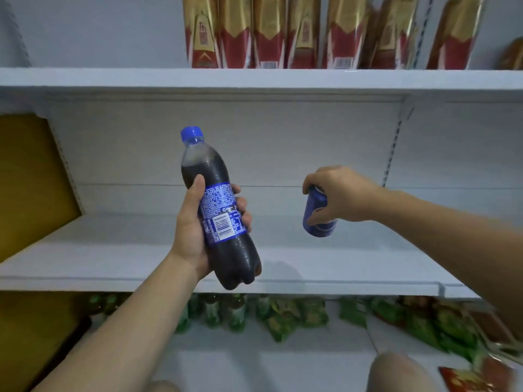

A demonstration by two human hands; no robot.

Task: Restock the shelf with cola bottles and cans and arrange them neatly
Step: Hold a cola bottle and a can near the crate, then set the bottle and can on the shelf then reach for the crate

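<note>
Your right hand [341, 193] covers the top and much of the side of the can [318, 219], so you cannot read its label. Your left hand [198, 227] hides part of the bottle [218, 205] label, whose print is too small to read. The red and gold packs [283, 32] above are cut off at the top edge. The green bottles [215, 312] and packets [297, 315] below are blurred.

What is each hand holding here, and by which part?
The left hand grips the cola bottle around its labelled middle. The right hand holds the blue can from above, around its top and side.
</note>
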